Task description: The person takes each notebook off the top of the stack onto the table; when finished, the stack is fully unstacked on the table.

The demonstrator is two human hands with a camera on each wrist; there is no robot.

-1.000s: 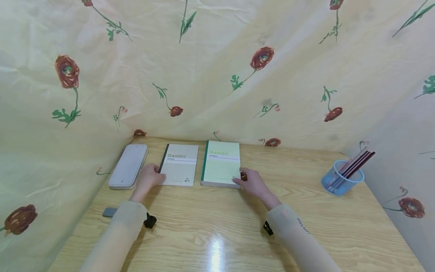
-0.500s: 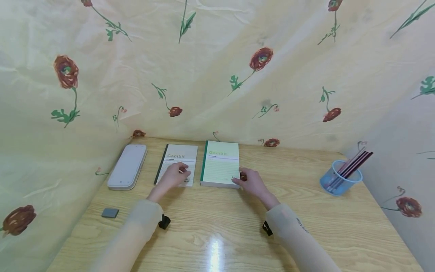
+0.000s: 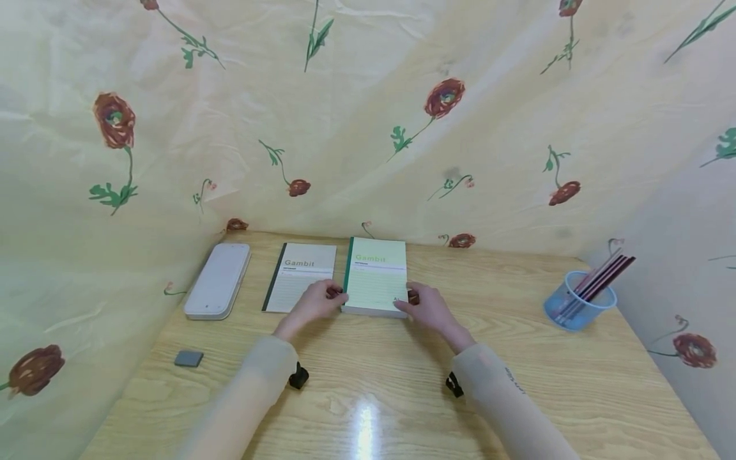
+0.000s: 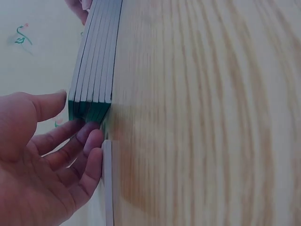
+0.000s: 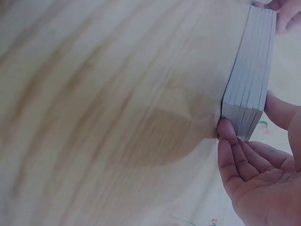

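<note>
Having crossed a thin white paper notebook (image 3: 292,278), the left hand (image 3: 314,301), grip unclear, touches a rectangular pale-green paper notebook stack (image 3: 374,278) the right hand (image 3: 428,308) pinches near the wooden table (image 3: 374,358)'s far edge, leaving it flanked.

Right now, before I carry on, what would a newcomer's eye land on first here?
Probably the stack of notebooks near the back of the wooden table, with the left hand at its green spine side and the right hand at its near right corner. Next, perhaps, the flowered cloth behind, then the blue cup far to the right.
</note>
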